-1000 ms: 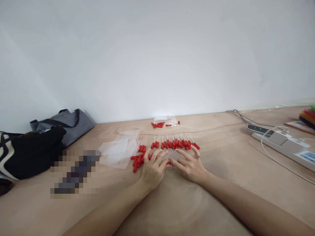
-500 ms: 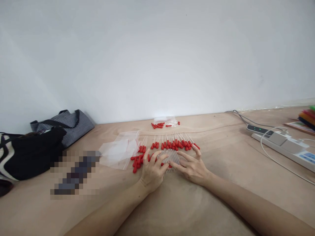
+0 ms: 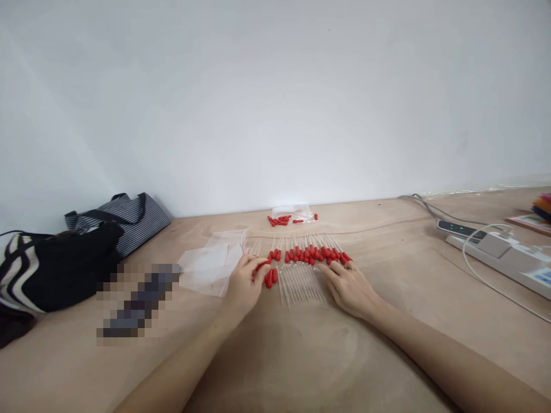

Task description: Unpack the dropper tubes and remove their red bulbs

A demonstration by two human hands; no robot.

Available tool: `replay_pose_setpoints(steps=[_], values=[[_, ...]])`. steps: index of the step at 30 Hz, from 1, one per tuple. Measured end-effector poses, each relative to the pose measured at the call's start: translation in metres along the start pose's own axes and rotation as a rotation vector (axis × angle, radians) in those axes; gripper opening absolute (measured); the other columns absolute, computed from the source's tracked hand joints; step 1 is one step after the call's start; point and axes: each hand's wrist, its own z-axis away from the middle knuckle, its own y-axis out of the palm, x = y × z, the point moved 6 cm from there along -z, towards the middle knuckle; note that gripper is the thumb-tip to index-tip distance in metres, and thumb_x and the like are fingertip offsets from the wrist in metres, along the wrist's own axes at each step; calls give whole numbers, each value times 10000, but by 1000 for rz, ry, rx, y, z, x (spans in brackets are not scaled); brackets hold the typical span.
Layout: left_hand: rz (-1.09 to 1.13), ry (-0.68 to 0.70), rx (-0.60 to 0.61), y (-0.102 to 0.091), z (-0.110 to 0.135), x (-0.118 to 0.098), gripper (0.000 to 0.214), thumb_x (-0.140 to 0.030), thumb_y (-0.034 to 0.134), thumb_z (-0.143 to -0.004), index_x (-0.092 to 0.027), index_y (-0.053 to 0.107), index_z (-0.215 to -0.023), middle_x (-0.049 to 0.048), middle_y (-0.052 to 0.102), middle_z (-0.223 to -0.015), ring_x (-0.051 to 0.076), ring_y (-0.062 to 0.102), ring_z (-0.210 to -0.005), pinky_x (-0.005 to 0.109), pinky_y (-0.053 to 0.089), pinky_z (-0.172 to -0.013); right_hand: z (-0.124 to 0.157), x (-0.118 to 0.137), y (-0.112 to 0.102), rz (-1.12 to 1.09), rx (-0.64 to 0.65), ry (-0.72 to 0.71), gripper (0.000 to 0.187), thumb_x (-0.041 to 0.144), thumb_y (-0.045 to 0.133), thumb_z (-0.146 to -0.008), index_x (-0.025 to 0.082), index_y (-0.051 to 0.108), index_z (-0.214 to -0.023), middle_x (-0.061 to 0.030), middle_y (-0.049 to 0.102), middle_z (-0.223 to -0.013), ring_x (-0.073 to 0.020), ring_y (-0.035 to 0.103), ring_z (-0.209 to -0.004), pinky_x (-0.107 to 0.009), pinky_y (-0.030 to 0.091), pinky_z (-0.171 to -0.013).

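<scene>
My left hand (image 3: 246,284) is closed, its thumb and fingers pinching a red rubber bulb (image 3: 262,265) at the left of the pile. Beside its thumb lie a few more loose red bulbs (image 3: 272,278). Slim clear dropper tubes (image 3: 301,284) form a row between my hands, side by side on the table. My right hand (image 3: 350,289) rests at the right end of this row, fingers bent and apart, the index fingertip close to the tube ends. Behind stands a second row of tubes with red bulbs (image 3: 316,253) at their near ends.
Flat clear zip bags (image 3: 206,267) lie left of my left hand. Further back are a small bag (image 3: 293,211) and several red bulbs (image 3: 279,220). A striped bag (image 3: 138,223) and black bag (image 3: 77,269) sit left; a power strip (image 3: 499,261) with cables lies right.
My left hand has moved left from the tubes onto the red bulbs and closed on one. My right hand has drawn slightly right, its fingers more bent, leaving the tube row uncovered.
</scene>
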Motion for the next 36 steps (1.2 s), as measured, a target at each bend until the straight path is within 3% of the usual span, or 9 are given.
replay_pose_setpoints(steps=[4, 7, 12, 15, 20, 24, 27, 31, 36], values=[[73, -282, 96, -16, -4, 41, 259, -305, 484, -724, -170, 619, -899, 30, 591, -797, 125, 550, -602, 250, 454, -563, -3, 8, 6, -29, 61, 62, 349, 63, 355, -771, 126, 540, -1060, -98, 542, -889, -186, 483, -801, -280, 339, -680], [180, -303, 215, -17, 6, 45, 274, -310, 512, -701, -162, 582, -921, 12, 592, -720, 121, 545, -575, 229, 439, -515, -4, 8, 9, -88, 30, 87, 363, 7, 339, -732, 132, 543, -1004, -90, 526, -866, -182, 474, -817, -267, 359, -677], [31, 86, 325, -11, 24, 9, 75, -218, 468, -760, -183, 535, -759, -7, 559, -678, 108, 508, -595, 227, 422, -555, -4, 7, 15, -195, -121, 81, 275, 17, 328, -744, 146, 549, -845, -84, 512, -813, -171, 479, -743, -265, 383, -632], [-98, 311, 315, -5, 30, -3, 117, -163, 440, -784, -182, 535, -718, 16, 576, -718, 126, 514, -663, 252, 429, -614, -3, 10, 16, -237, -177, 61, 249, 38, 337, -766, 155, 542, -842, -76, 510, -815, -163, 488, -737, -268, 389, -633], [-212, 419, 165, -3, 35, -3, 159, -159, 431, -813, -182, 556, -717, 30, 576, -760, 138, 513, -725, 276, 426, -679, -3, 16, 13, -264, -151, 55, 220, 86, 352, -805, 158, 544, -884, -73, 520, -865, -160, 503, -801, -280, 383, -684], [-200, 357, 99, -8, 25, -8, 125, -211, 491, -788, -181, 573, -699, 24, 566, -739, 147, 503, -741, 285, 413, -693, -3, 19, 11, -313, -102, 63, 241, 104, 330, -821, 157, 542, -923, -86, 524, -927, -171, 492, -876, -311, 361, -737], [-278, 234, 104, -3, 2, -7, 153, -237, 496, -778, -187, 607, -686, 26, 569, -727, 166, 500, -746, 315, 396, -700, -3, 19, 12, -333, -78, 76, 244, 115, 330, -824, 157, 538, -945, -89, 527, -957, -174, 480, -908, -331, 338, -775], [-488, 59, 194, 21, -35, 5, 164, -288, 529, -733, -217, 650, -647, 43, 585, -779, 220, 500, -822, 365, 370, -709, -4, 19, 12, -321, -77, 93, 234, 143, 349, -826, 166, 529, -974, -83, 541, -966, -179, 469, -926, -340, 318, -800], [-597, 61, 214, 51, -54, 6, 209, -343, 535, -699, -189, 635, -600, 81, 577, -840, 265, 472, -896, 399, 344, -721, -3, 17, 10, -293, -85, 111, 227, 199, 354, -846, 181, 513, -1007, -70, 561, -981, -175, 485, -925, -375, 275, -858]])
